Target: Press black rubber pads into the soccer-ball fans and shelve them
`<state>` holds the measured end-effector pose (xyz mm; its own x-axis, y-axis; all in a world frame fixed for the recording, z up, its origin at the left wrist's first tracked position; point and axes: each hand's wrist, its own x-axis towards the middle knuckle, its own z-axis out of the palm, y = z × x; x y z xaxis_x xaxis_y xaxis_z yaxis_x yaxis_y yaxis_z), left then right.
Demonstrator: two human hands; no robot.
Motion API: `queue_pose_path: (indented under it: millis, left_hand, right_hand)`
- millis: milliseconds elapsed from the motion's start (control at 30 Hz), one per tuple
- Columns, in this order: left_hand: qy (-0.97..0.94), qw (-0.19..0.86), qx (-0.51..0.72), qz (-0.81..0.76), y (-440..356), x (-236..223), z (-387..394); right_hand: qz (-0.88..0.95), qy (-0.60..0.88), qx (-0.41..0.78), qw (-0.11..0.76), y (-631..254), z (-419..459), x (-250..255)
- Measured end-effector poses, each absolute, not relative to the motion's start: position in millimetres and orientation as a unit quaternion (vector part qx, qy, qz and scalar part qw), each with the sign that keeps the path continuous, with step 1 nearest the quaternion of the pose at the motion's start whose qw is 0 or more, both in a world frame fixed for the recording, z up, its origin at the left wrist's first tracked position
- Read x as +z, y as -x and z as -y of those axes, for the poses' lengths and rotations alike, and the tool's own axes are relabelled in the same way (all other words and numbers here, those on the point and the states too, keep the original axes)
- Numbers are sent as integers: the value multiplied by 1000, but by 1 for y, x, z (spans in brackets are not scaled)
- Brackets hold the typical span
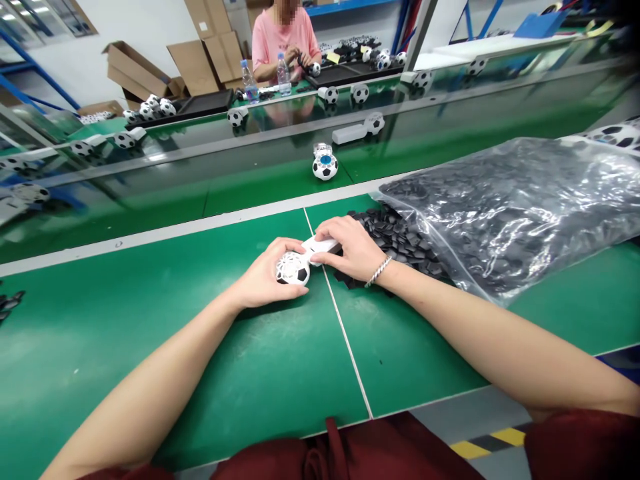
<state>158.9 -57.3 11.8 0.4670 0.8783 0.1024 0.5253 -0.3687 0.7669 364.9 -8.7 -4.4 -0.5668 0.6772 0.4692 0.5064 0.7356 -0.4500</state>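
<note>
My left hand (265, 277) curls round the football-patterned head (293, 268) of a small white hand-held fan that lies on the green table (150, 333). My right hand (350, 248), with a silver bracelet on its wrist, presses its fingers down on the fan's white handle (320, 247). Just right of my right hand lies a heap of small black plastic pieces (400, 233) spilling from a clear plastic bag (510, 207).
A conveyor belt (225, 180) runs across behind the table, carrying a football fan head (325, 165) and further fans (365, 127). A person in a pink shirt (284, 41) works across it beside water bottles, black trays and cardboard boxes. A few black pieces (7, 303) lie at the far left.
</note>
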Motion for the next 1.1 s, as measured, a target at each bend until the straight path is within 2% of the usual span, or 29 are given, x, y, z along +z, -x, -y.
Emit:
queue_pose_path:
  millis: [300, 400, 767, 1100]
  left_hand:
    - [-595, 526, 377, -477, -166, 3, 57]
    - [-550, 558, 400, -476, -166, -1, 55]
    - [-410, 578, 504, -494, -172, -1, 53]
    - [-393, 494, 603, -488, -174, -7, 52]
  right_hand:
    - [884, 362, 109, 274, -366, 16, -1]
    - [887, 360, 108, 269, -367, 16, -1]
    - [889, 352, 100, 276, -369, 17, -4]
    - [892, 349, 95, 270, -370, 18, -3]
